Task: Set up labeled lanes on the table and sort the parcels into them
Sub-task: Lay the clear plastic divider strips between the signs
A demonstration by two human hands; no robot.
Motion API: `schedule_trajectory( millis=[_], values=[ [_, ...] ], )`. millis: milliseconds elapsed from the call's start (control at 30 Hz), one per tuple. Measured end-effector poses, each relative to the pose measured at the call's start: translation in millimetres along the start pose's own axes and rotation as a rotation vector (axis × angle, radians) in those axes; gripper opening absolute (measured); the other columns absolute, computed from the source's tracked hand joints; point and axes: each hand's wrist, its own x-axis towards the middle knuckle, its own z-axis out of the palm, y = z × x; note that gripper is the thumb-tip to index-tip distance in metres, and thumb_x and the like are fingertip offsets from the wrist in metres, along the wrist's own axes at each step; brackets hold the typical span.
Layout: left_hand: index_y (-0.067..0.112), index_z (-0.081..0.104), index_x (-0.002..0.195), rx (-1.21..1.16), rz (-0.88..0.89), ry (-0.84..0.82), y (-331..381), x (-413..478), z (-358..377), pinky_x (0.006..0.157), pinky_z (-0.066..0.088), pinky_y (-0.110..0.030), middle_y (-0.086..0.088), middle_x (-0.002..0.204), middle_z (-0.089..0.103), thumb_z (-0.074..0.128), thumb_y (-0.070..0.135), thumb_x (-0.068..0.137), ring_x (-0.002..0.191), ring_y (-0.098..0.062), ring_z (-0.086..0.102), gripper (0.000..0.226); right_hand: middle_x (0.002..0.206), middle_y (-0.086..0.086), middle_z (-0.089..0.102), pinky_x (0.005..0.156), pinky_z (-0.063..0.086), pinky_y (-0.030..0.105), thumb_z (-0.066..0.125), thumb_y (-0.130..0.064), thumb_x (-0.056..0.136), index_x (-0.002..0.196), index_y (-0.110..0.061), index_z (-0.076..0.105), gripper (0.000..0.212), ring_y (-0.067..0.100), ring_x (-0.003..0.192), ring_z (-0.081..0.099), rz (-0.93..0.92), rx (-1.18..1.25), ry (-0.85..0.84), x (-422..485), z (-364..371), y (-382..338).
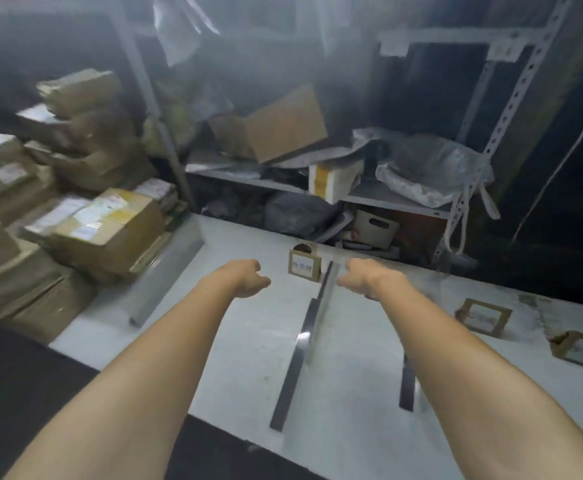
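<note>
We reach both arms out over the white table (248,358). Our left hand (248,277) is loosely curled and holds nothing, just at nine o'clock of an upright label card (304,266). Our right hand (356,277) is at the far end of a long metal strip (300,355); blur hides whether it grips. Parcels (110,230) pile at nine o'clock, flat cards (483,317) lie at three, and a shelf (387,199) stands at twelve.
</note>
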Motion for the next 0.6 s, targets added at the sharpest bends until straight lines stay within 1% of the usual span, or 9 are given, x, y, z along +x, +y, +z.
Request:
schedule_trajectory(
  millis=[67, 100, 133, 200, 267, 300, 433, 533, 600],
  values=[
    [0.018, 0.038, 0.151, -0.006, -0.04, 0.026, -45.0, -3.1, -16.2, 0.113, 0.036, -0.044, -0.008, 0.154, 0.041, 0.049, 0.048, 0.099, 0.138, -0.031, 0.041, 0.061, 0.131, 0.009, 0.059, 0.088, 0.047, 0.037, 0.051, -0.043, 0.099, 0.132, -0.016, 0.054, 0.043, 0.027, 0.112, 0.057, -0.037, -0.028, 0.017, 2.4, 1.8, -44.4],
    [0.018, 0.038, 0.151, -0.012, -0.058, 0.043, -70.7, -4.4, -24.3, 0.113, 0.036, -0.045, -0.008, 0.155, 0.041, 0.048, 0.049, 0.099, 0.139, -0.031, 0.041, 0.061, 0.13, 0.009, 0.06, 0.086, 0.046, 0.036, 0.051, -0.044, 0.098, 0.13, -0.017, 0.055, 0.043, 0.027, 0.111, 0.058, -0.055, -0.032, 0.028, 5.0, 3.4, -70.1],
    [0.018, 0.038, 0.151, -0.015, -0.071, 0.056, -96.0, -5.7, -32.0, 0.113, 0.036, -0.046, -0.008, 0.155, 0.041, 0.047, 0.049, 0.099, 0.139, -0.031, 0.042, 0.061, 0.131, 0.009, 0.059, 0.087, 0.046, 0.037, 0.051, -0.046, 0.097, 0.132, -0.016, 0.055, 0.046, 0.028, 0.113, 0.057, -0.074, -0.031, 0.036, 8.3, 5.8, -94.5],
    [0.018, 0.042, 0.149, -0.029, -0.087, 0.083, -146.6, -4.0, -45.0, 0.111, 0.039, -0.047, -0.008, 0.152, 0.044, 0.047, 0.049, 0.098, 0.136, -0.03, 0.045, 0.059, 0.142, 0.011, 0.052, 0.096, 0.046, 0.041, 0.047, -0.049, 0.099, 0.142, -0.014, 0.048, 0.055, 0.031, 0.123, 0.053, -0.098, -0.04, 0.027, 14.8, 12.3, -141.6],
    [0.018, 0.047, 0.144, -0.035, -0.097, 0.091, -189.4, -3.7, -57.4, 0.106, 0.044, -0.046, -0.008, 0.145, 0.05, 0.048, 0.049, 0.096, 0.129, -0.029, 0.051, 0.057, 0.151, 0.011, 0.044, 0.106, 0.042, 0.044, 0.044, -0.05, 0.101, 0.149, -0.013, 0.04, 0.061, 0.032, 0.133, 0.046, -0.108, -0.057, 0.011, 15.6, 17.6, -185.0],
    [0.018, 0.048, 0.142, -0.036, -0.092, 0.082, -211.1, -3.8, -63.0, 0.103, 0.046, -0.045, -0.007, 0.141, 0.053, 0.047, 0.049, 0.096, 0.124, -0.028, 0.053, 0.056, 0.153, 0.011, 0.043, 0.108, 0.041, 0.044, 0.044, -0.049, 0.102, 0.151, -0.013, 0.038, 0.061, 0.032, 0.136, 0.044, -0.111, -0.057, 0.007, 17.1, 22.5, -207.7],
    [0.02, 0.054, 0.129, -0.043, -0.1, 0.079, -282.2, -1.1, -74.6, 0.087, 0.053, -0.04, -0.004, 0.121, 0.06, 0.046, 0.047, 0.094, 0.103, -0.025, 0.058, 0.045, 0.153, 0.009, 0.043, 0.108, 0.04, 0.043, 0.046, -0.048, 0.102, 0.152, -0.014, 0.037, 0.061, 0.03, 0.136, 0.044, -0.13, -0.039, -0.001, 31.2, 46.6, -286.2],
    [0.022, 0.055, 0.126, -0.062, -0.124, 0.074, -324.7, 9.0, -70.8, 0.08, 0.052, -0.036, -0.002, 0.116, 0.061, 0.047, 0.047, 0.092, 0.1, -0.024, 0.059, 0.043, 0.154, 0.008, 0.042, 0.109, 0.039, 0.043, 0.047, -0.049, 0.101, 0.152, -0.015, 0.037, 0.062, 0.03, 0.137, 0.043, -0.144, -0.022, -0.027, 46.4, 66.2, -329.6],
    [0.023, 0.055, 0.127, -0.087, -0.13, 0.077, -343.9, 18.5, -65.0, 0.078, 0.051, -0.035, -0.003, 0.117, 0.061, 0.047, 0.047, 0.094, 0.1, -0.025, 0.058, 0.042, 0.153, 0.008, 0.043, 0.108, 0.04, 0.043, 0.048, -0.049, 0.101, 0.152, -0.015, 0.037, 0.062, 0.029, 0.136, 0.044, -0.145, 0.001, -0.03, 57.4, 76.1, -349.9]
  ],
)
